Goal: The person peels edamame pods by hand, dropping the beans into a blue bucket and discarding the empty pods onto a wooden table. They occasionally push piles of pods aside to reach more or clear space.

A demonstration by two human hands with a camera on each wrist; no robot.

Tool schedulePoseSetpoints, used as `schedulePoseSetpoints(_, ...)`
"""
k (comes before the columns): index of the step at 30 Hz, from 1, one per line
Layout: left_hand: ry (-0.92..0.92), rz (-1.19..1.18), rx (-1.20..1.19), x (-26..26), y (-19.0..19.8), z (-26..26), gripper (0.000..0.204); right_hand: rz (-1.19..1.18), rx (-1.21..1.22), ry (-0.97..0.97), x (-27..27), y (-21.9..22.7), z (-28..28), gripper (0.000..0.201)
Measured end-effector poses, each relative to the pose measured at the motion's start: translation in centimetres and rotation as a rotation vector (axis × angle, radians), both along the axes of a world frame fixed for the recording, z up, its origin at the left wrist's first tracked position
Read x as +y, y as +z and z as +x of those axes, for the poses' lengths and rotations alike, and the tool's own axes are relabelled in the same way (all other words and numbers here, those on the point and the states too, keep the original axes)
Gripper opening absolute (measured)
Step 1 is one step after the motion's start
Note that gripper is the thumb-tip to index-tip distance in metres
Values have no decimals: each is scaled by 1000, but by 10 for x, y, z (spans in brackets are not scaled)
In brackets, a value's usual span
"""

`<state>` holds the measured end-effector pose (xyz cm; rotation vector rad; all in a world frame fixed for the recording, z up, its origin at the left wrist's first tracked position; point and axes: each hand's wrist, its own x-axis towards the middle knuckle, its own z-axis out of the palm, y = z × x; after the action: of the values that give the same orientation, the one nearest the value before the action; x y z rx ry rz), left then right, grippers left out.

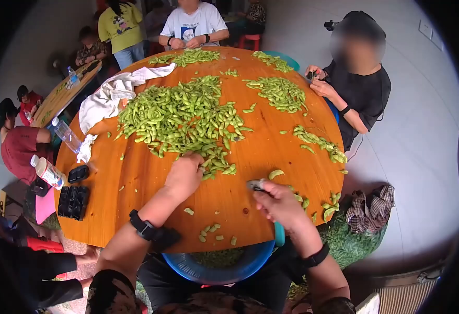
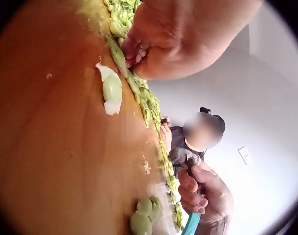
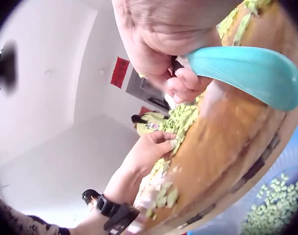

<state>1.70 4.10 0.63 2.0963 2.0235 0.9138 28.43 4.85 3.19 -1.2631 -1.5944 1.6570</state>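
Note:
My left hand point(image 1: 184, 175) reaches to the near edge of a big heap of green soybean pods point(image 1: 174, 112), thumb and fingers curled together. In the left wrist view its fingertips pinch at a soybean pod point(image 2: 117, 56). My right hand point(image 1: 283, 205) is over the table's near right side, fingers wrapped round a tool. The tool's broad, smooth teal end point(image 3: 247, 73) sticks out of the fist. A grey and dark piece point(image 1: 255, 184) shows at the thumb side; I cannot tell its kind. Shelled beans point(image 1: 208, 232) lie near the table's front edge.
A blue basin point(image 1: 219, 269) with shelled beans stands below the round wooden table point(image 1: 151, 209). Bottles point(image 1: 66, 135), black trays point(image 1: 73, 202) and a white cloth point(image 1: 109, 97) lie at the left. A person in black point(image 1: 363, 83) sits at the right; another sits across.

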Motion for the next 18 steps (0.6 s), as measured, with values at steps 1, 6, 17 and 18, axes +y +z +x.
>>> schedulePoseSetpoints(1, -4, 18, 17, -2, 1, 0, 21, 9, 10, 63, -2, 3, -9, 22)
schedulePoseSetpoints(6, -122, -153, -470, -37, 29, 33, 17, -57, 117, 100, -5, 5, -43, 28)
schedulePoseSetpoints(17, -317, -28, -610, -44, -6, 43, 45, -93, 180, 94, -16, -1, -48, 17)
schedulePoseSetpoints(18, -292, -3, -623, -46, -5, 46, 42, -82, 182, 79, -17, -1, -49, 14)
